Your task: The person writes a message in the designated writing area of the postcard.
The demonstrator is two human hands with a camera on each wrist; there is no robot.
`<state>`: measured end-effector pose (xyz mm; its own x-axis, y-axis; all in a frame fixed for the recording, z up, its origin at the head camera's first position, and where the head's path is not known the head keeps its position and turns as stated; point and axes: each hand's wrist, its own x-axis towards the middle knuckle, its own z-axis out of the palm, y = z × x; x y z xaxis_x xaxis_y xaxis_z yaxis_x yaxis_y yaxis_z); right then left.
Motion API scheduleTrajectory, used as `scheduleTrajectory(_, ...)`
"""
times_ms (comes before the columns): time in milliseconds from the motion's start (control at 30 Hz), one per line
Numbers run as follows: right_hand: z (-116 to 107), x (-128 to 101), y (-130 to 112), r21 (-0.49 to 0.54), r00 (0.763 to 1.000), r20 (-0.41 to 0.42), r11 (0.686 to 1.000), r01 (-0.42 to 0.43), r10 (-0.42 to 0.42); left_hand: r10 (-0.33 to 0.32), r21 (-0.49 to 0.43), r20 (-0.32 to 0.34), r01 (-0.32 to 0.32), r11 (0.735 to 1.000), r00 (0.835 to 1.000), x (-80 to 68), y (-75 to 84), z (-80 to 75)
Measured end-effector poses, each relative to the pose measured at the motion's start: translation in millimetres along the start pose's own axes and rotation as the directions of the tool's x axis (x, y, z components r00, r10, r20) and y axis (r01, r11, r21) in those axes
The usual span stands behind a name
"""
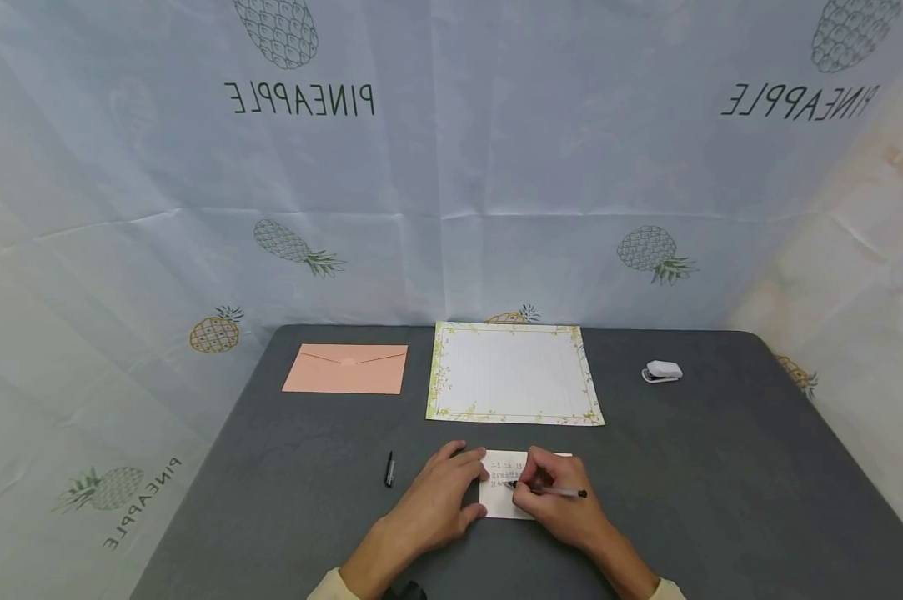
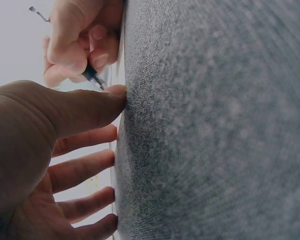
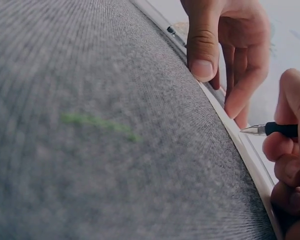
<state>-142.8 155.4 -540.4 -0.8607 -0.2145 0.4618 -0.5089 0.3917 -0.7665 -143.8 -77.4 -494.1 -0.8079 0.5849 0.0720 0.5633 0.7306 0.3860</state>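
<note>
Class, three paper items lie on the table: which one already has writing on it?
The small white card under the hands; the bordered sheet and pink envelope are blank.

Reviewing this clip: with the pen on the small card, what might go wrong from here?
1. The left hand only presses the small card's left edge with straight fingers; pen strokes may shift or skew it.
2. The right hand rests over the written lines while gripping the pen; fresh ink might smear.
3. The pen cap lies loose near the left hand and could get knocked away.
</note>
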Motion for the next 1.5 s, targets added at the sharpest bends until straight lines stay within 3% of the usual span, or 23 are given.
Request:
scheduleTrajectory(533, -2.2, 0.6, 1.5, 0.004, 1.000, 0.009, 1.000, -0.027, 0.027, 0.009, 0.000, -0.009, -0.009, 1.000, 1.000, 1.1, -1.3, 1.2)
scheduleTrajectory(800, -3.5, -1.1, 2.7, 0.017, 0.997, -0.070, 0.999, -0.036, 0.037, -0.005, 0.003, 0.001, 0.005, 1.000, 1.000, 1.6, -1.5, 2.5)
scheduleTrajectory(1100, -4.0, -1.5, 2.3, -0.015, 0.999, -0.027, 0.999, -0.034, 0.034, 0.010, 0.003, -0.002, -0.010, 1.000, 1.000, 0.3, -1.3, 1.7)
scheduleTrajectory(1500, -4.1, -1.6, 2.7, -0.014, 0.999, -0.026, 0.999, -0.048, 0.048, -0.018, 0.007, 0.012, 0.018, 1.000, 1.000, 1.2, -0.9, 2.7)
